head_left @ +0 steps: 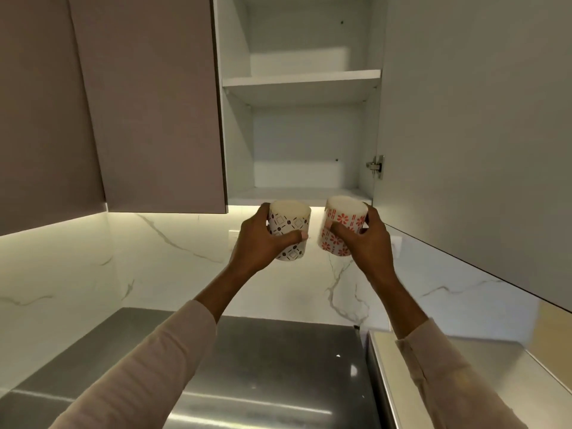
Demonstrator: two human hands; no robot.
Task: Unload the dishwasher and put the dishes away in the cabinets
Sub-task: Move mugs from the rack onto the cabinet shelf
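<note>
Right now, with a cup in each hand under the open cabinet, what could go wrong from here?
1. The dark-patterned cup in the left hand and the red-flowered cup in the right hand sit just below the bottom shelf; lifting them could knock them against its front edge.
2. The cups are close together and might clink.
3. Both hands are full, so a slipping cup would likely drop onto the steel counter.
</note>
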